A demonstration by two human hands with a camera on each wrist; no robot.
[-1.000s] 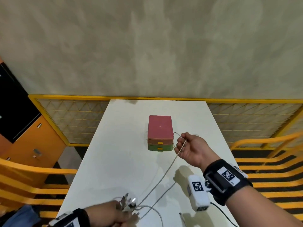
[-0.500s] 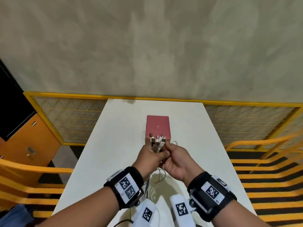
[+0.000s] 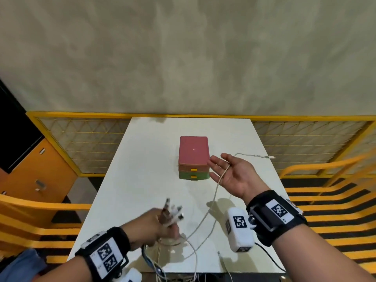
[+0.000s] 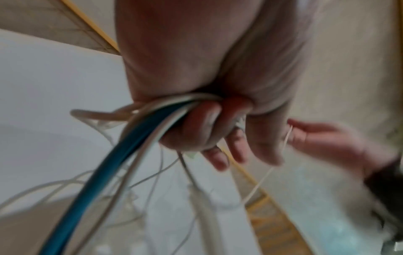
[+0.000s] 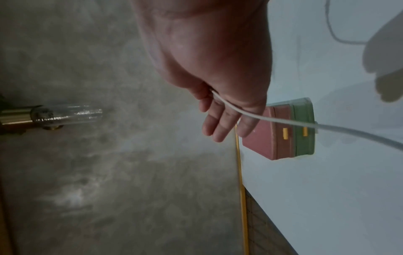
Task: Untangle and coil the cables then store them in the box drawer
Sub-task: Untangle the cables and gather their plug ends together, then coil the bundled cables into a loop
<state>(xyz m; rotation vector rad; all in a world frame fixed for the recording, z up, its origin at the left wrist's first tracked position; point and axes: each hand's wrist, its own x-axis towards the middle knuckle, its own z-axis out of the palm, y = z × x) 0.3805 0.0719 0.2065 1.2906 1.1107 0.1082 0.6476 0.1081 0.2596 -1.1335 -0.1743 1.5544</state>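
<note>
Head view: one drawer box (image 3: 194, 157), pink above green with two yellow handles, stands on the white table (image 3: 130, 180). Nearer than the box and to its left, the left hand (image 3: 156, 226) is closed around a bundle of cables (image 3: 173, 215), their plugs sticking up blurred, too smeared to count. Just right of the box, the right hand (image 3: 234, 174) is spread, palm up, with one white cable (image 3: 211, 202) running between its fingers.

Left wrist view: the fist clamps one blue cable (image 4: 122, 153) among several pale ones.

Right wrist view: the single white cable crosses the straight fingers (image 5: 220, 119), in front of the box.
</note>
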